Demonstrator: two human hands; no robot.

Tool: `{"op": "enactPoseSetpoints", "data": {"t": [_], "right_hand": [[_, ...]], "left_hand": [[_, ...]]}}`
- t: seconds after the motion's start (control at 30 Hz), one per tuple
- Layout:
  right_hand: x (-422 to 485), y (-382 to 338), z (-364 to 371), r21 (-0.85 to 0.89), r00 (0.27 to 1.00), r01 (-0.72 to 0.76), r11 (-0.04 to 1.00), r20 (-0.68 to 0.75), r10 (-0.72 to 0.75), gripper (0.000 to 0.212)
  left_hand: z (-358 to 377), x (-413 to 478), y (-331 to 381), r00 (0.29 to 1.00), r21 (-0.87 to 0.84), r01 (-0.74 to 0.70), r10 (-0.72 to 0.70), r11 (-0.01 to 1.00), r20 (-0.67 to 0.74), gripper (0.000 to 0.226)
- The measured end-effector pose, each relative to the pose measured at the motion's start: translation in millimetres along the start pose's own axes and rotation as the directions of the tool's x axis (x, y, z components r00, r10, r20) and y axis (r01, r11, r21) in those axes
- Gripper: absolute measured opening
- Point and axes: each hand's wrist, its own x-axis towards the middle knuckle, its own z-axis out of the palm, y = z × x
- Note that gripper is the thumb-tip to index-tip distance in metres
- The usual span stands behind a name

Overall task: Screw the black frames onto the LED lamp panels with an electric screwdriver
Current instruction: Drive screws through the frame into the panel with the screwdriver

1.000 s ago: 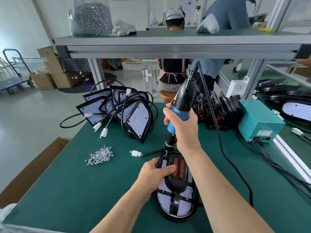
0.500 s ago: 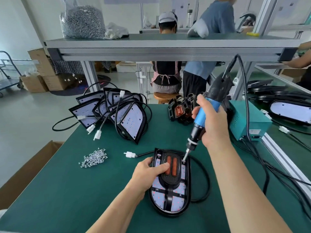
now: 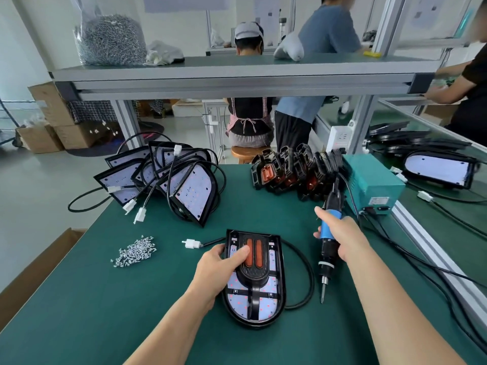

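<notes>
Green table (image 3: 92,312) bears loose screws (image 3: 135,251), lamp panels (image 3: 193,192), black frames (image 3: 290,172).

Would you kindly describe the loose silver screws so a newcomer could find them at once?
Start at the green-topped work table. On its left side, nearer than the leaning stack of white LED panels, lies a heap of silver screws. Unlike the bagged screws on the shelf above, these lie loose.
</notes>
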Motion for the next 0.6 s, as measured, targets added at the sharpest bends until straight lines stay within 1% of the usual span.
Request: {"op": "enactPoseSetpoints", "data": {"t": [0.03,0.07,0.13,0.2,0.23,0.27,0.3,0.33,0.37,0.4,0.43,0.47,0.5,0.53,0.6], "right_hand": [[0,2,1,-0.025,0.999,0.032,0.999,-0.006,-0.032,0.052],[1,5,2,-0.063,0.997,0.067,0.996,-0.018,-0.068,0.051],[-2,13,2,-0.177,0.988,0.130,0.976,-0.061,-0.142,0.046],[-7,21,3,-0.301,0.969,0.191,0.934,-0.095,-0.228,0.040],[-10,25,4,-0.366,0.957,0.215,0.905,-0.106,-0.270,0.037],[-13,28,5,-0.426,0.945,0.232,0.875,-0.113,-0.305,0.035],[-15,32,5,-0.470,0.934,0.246,0.848,-0.117,-0.337,0.034],[-15,35,5,-0.494,0.923,0.265,0.828,-0.119,-0.366,0.033],[-16,36,4,-0.501,0.913,0.287,0.817,-0.116,-0.392,0.031],[-15,36,3,-0.498,0.904,0.313,0.809,-0.104,-0.414,0.029],[-15,36,1,-0.496,0.901,0.331,0.803,-0.086,-0.425,0.028],[-14,36,0,-0.505,0.905,0.338,0.794,-0.059,-0.422,0.031],[-15,35,-1,-0.526,0.915,0.330,0.784,-0.028,-0.404,0.041],[-17,35,-1,-0.548,0.925,0.317,0.775,-0.004,-0.381,0.051],[-26,40,0,-0.578,0.934,0.308,0.755,0.034,-0.355,0.061]], "left_hand": [[-1,1,1,0.997,0.098,-0.028,0.034,0.995,-0.069,0.041],[-2,3,1,0.984,0.238,-0.051,0.090,0.970,-0.154,0.045],[-7,4,4,0.925,0.504,-0.080,0.253,0.860,-0.285,0.055],[-16,9,9,0.869,0.626,-0.124,0.389,0.770,-0.305,0.062],[-21,13,12,0.859,0.681,-0.147,0.434,0.717,-0.271,0.063],[-26,19,14,0.868,0.738,-0.160,0.449,0.655,-0.210,0.065],[-30,23,17,0.897,0.783,-0.161,0.420,0.600,-0.138,0.070],[-33,26,20,0.933,0.815,-0.146,0.352,0.561,-0.075,0.079],[-35,28,22,0.962,0.839,-0.122,0.273,0.531,-0.033,0.088],[-35,30,24,0.977,0.867,-0.094,0.214,0.490,-0.015,0.093],[-34,30,24,0.983,0.897,-0.071,0.182,0.436,-0.011,0.091],[-31,30,24,0.987,0.920,-0.054,0.162,0.389,-0.011,0.085],[-28,30,26,0.990,0.928,-0.038,0.140,0.371,-0.015,0.077],[-25,29,27,0.994,0.924,-0.025,0.111,0.381,-0.019,0.071],[-19,30,31,0.998,0.898,-0.009,0.053,0.439,-0.016,0.064]]}}
